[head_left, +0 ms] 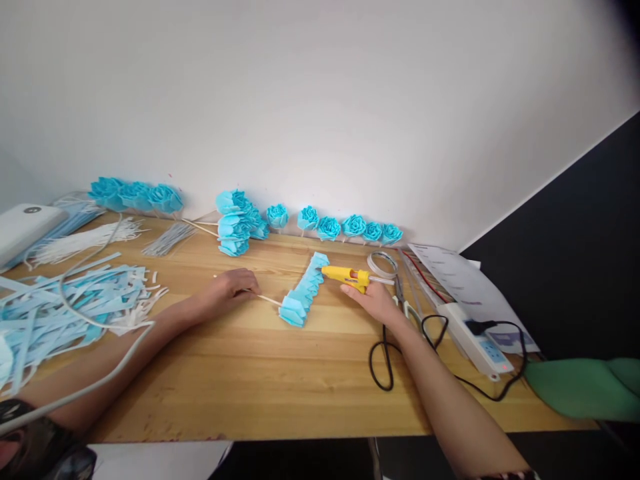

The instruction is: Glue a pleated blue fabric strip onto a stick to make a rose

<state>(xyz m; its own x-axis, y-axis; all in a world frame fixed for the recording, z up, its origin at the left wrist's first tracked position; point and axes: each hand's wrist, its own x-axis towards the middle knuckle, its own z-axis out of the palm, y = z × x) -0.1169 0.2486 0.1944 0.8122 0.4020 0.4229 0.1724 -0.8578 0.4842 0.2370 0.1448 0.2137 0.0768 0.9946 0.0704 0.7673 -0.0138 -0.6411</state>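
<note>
My left hand (234, 285) is closed on a thin wooden stick (270, 301), low over the table. At the stick's far end a strip of light blue petals (307, 285) is partly rolled around it, and the rest of the strip stretches away across the wood. My right hand (376, 300) grips a yellow glue gun (345, 275) with a clear glue stick in its back. Its nozzle points left and meets or nearly meets the strip's far part; contact is hard to tell.
Finished blue flowers (354, 225) line the wall, with a flower bundle (235, 223) lying left of centre. Blue and white scraps (75, 300) cover the left side. On the right are tape (383, 265), scissors, a power strip (475, 340), a black cord (385, 367) and papers (465, 287).
</note>
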